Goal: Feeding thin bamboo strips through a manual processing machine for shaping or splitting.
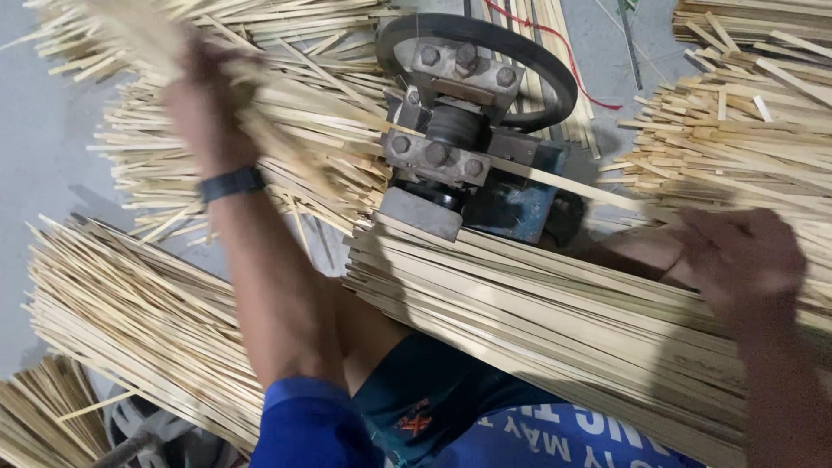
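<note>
The landmark here was the splitting machine [459, 143], a bolted steel head with a black wheel behind it on a blue base, set on the grey floor [35, 130] among heaps of pale bamboo.

One thin bamboo strip [563, 184] ran out of the machine's right side and slanted down toward the right hand [741, 260]. That hand lay to the right of the machine and somewhat nearer the camera, over the big bundle of long strips [537, 321] resting across the person's lap just below the machine. Its fingers looked curled near the strip's end, but motion blur hid whether they actually pinched it, so the grip could not be told.

The left hand [208, 95], with a dark wristband [230, 184] on its arm, was raised to the left of the machine. Its fingers were clenched around a sheaf of split slivers [286, 130] that fanned back toward the machine's left side, above the loose pile of short slivers [173, 165] on the floor there. A further fan of strips [130, 321] lay left of and below the machine.

As a judgement, the step in hand was drawing a strip through the machine head while clearing the split pieces to the left. The next move seemed to call for a steady, straight pull on the strip, kept level with the head so it would not jam or snap, and for keeping both hands clear of the wheel.
</note>
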